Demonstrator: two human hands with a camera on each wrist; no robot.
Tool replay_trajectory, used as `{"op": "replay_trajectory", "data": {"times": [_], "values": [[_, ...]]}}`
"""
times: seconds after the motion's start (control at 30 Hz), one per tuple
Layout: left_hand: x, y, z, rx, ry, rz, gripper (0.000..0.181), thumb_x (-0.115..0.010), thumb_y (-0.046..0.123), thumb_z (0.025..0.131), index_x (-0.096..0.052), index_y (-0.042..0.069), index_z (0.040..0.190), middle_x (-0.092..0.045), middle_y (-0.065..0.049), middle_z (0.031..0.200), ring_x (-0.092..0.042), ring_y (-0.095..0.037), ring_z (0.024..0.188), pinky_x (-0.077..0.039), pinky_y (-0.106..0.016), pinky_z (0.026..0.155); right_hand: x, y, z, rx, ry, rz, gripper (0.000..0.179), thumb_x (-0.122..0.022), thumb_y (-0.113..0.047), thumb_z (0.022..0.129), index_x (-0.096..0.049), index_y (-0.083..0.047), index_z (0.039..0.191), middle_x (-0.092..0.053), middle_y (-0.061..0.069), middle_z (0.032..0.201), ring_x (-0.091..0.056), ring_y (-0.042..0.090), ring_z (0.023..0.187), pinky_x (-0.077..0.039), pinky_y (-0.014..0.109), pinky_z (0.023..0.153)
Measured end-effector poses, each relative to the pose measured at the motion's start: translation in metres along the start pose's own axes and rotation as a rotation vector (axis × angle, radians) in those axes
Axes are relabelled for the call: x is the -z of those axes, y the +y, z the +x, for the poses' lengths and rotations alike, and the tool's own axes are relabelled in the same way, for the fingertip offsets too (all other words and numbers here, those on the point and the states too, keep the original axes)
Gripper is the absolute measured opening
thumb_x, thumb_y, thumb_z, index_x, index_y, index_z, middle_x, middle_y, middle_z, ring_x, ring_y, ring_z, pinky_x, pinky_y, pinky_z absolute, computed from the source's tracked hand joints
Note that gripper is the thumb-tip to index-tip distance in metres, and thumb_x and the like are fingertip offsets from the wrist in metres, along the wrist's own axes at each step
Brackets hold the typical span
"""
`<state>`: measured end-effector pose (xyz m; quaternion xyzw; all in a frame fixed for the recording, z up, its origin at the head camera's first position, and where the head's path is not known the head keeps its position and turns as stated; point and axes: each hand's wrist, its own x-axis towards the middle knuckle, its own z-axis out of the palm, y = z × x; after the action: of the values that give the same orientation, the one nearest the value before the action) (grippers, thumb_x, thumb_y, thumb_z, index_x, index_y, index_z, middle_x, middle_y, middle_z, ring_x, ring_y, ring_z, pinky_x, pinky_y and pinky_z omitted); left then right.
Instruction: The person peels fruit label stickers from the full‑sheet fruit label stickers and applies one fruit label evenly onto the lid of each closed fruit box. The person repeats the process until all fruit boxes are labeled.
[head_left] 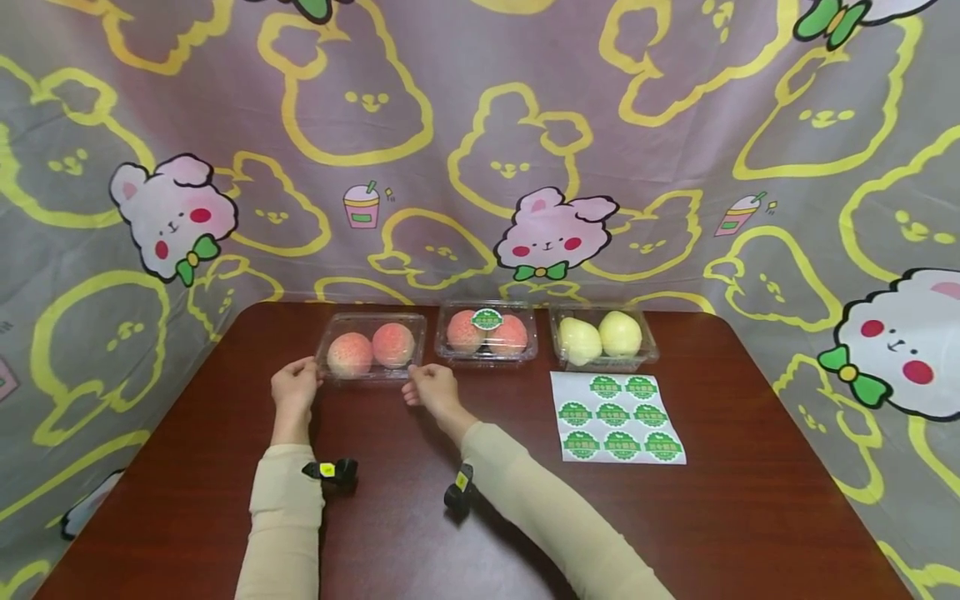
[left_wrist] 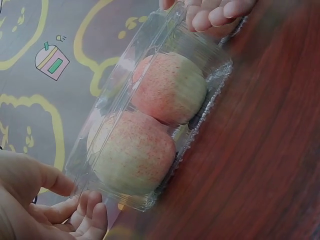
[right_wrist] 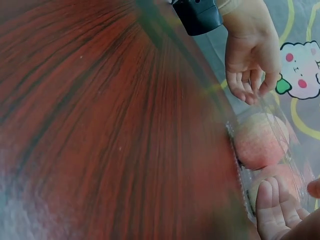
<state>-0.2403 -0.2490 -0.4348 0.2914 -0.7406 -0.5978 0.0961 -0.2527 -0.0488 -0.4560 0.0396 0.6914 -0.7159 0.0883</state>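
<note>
A clear plastic fruit box (head_left: 375,375) stands at the back left of the table, its lid down over two round red-speckled fruits that look like peaches (head_left: 349,355). My left hand (head_left: 294,388) pinches the box at its left end, thumb against fingers at the corner in the left wrist view. At the front right corner, my right hand (head_left: 435,390) holds the box between thumb and fingers; the right wrist view shows its fingers (right_wrist: 272,197) in front of one fruit. No sticker shows on this box's lid.
Right of it stand a second box (head_left: 487,358) of peaches with a round green label (head_left: 487,319) on its lid, and a third box (head_left: 645,354) with two pale yellow pears. A white sheet (head_left: 585,383) of several green stickers lies in front. A patterned curtain (head_left: 420,192) hangs behind.
</note>
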Motion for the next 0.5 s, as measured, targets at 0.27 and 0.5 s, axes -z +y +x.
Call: {"op": "replay_trajectory", "data": {"times": [0.27, 0.5], "values": [[0.002, 0.000, 0.001, -0.005, -0.018, 0.026, 0.041, -0.039, 0.012, 0.099, -0.051, -0.003, 0.135, -0.054, -0.016, 0.126, -0.052, -0.003, 0.079, -0.050, -0.025, 0.084, -0.001, 0.003, 0.002, 0.004, 0.006, 0.004, 0.032, -0.051, -0.013, 0.098, -0.062, 0.016, 0.102, -0.069, 0.036, 0.091, -0.055, 0.005, 0.048, -0.057, 0.025, 0.052], [0.013, 0.000, 0.002, -0.049, -0.069, 0.079, 0.039, -0.040, 0.013, 0.100, -0.052, -0.009, 0.131, -0.059, -0.001, 0.091, -0.051, 0.005, 0.066, -0.051, -0.012, 0.067, 0.004, -0.004, -0.007, -0.011, -0.038, -0.018, 0.031, -0.050, -0.011, 0.099, -0.061, 0.018, 0.103, -0.067, 0.038, 0.092, -0.056, 0.007, 0.050, -0.058, 0.027, 0.056]]}}
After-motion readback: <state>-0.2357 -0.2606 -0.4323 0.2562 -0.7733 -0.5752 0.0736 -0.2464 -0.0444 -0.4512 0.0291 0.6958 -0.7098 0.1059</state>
